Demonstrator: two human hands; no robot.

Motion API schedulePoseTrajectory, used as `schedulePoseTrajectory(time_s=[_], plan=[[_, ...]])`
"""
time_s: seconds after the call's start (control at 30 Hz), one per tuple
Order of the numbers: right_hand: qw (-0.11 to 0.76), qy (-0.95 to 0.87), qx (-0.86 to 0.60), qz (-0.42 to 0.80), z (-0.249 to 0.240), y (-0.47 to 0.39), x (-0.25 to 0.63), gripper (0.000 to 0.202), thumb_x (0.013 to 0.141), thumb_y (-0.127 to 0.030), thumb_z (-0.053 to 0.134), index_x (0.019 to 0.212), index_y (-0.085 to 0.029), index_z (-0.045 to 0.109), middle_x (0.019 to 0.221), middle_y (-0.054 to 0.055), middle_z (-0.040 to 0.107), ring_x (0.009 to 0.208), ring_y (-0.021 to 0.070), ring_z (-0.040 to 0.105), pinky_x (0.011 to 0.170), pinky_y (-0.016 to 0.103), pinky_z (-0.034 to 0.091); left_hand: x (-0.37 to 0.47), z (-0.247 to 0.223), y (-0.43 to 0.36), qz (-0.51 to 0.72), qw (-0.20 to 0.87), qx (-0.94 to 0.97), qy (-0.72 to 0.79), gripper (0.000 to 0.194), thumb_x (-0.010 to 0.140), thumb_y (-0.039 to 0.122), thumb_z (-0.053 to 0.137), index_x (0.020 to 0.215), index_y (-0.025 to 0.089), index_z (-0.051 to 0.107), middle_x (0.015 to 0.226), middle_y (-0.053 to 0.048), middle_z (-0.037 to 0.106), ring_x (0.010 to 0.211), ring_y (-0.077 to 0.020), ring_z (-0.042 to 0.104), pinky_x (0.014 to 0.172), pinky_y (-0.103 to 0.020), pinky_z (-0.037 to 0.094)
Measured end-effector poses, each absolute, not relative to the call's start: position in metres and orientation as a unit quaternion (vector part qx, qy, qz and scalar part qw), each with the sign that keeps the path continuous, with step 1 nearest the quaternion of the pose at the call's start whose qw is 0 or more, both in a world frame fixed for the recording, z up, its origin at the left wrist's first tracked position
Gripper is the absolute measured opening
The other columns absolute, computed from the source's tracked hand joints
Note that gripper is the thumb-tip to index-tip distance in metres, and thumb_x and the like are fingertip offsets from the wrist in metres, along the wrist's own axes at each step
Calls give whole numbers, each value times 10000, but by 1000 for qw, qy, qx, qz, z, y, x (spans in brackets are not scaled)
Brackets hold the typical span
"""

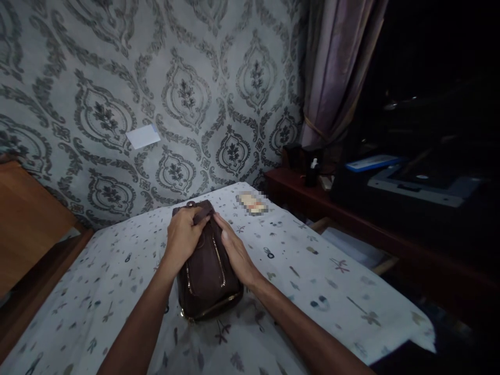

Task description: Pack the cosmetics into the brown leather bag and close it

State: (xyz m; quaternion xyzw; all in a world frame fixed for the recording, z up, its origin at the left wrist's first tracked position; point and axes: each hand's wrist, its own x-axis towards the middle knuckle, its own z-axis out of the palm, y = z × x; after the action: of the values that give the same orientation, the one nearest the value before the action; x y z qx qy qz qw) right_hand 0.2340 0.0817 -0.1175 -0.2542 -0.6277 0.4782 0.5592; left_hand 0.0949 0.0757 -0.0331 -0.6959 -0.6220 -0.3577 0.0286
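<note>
A dark brown leather bag (207, 268) with gold-coloured zips lies on the patterned white cloth, one zip running round its near end. My left hand (183, 234) is over the bag's far end, its fingers closed on the brown flap or strap there. Along the bag's right side rests my right hand (236, 252), fingers stretched out towards the far corner and touching the leather. The fingertips of both hands come close together near the top of a long zip. What lies under my left fingers is hidden.
Beyond the bag lies a pixelated yellowish, orange-marked item (252, 203). A dark red desk (308, 192) runs along the right, with an open drawer (351, 247) holding white paper. An orange-brown wooden panel (31, 219) stands at left. A patterned wall (219, 94) rises behind.
</note>
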Motion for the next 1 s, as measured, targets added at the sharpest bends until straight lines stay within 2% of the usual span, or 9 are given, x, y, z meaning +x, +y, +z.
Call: schedulePoseTrajectory(time_s=[0.17, 0.37, 0.6, 0.8, 1.0], plan=[[565, -622, -251, 480, -117, 82, 233, 664, 927, -704, 384, 1427, -291, 527, 1558, 26, 423, 1470, 212, 343, 1256, 447, 179, 94, -39, 76, -439, -28, -685, -581, 173, 857, 291, 618, 871, 187, 755, 916, -57, 756, 869, -220, 651, 806, -325, 468], [561, -627, -252, 478, -116, 81, 233, 679, 928, -708, 372, 1438, -283, 513, 1566, 27, 409, 1472, 212, 338, 1256, 444, 181, 93, -45, 75, -500, -87, -671, -540, 170, 829, 317, 645, 847, 183, 748, 890, -35, 743, 839, -199, 649, 810, -307, 480], [573, -623, -258, 466, -118, 84, 230, 702, 933, -721, 322, 1418, -264, 539, 1547, 46, 443, 1457, 208, 368, 1251, 443, 192, 94, -41, 66, -488, -84, -708, -503, 184, 828, 347, 648, 762, 191, 720, 824, -41, 734, 796, -196, 645, 804, -320, 498], [574, -626, -262, 458, -116, 83, 232, 710, 933, -722, 319, 1405, -248, 556, 1527, 61, 468, 1444, 219, 390, 1247, 450, 201, 92, -36, 58, -469, -84, -751, -458, 158, 836, 328, 664, 829, 201, 757, 892, -66, 763, 902, -224, 678, 911, -370, 489], [581, -620, -259, 459, -114, 83, 234, 685, 925, -725, 347, 1374, -269, 589, 1514, 48, 484, 1438, 224, 401, 1242, 455, 216, 96, -38, 47, -456, -64, -738, -493, 187, 861, 341, 644, 886, 199, 763, 945, -70, 769, 912, -224, 685, 880, -363, 505]])
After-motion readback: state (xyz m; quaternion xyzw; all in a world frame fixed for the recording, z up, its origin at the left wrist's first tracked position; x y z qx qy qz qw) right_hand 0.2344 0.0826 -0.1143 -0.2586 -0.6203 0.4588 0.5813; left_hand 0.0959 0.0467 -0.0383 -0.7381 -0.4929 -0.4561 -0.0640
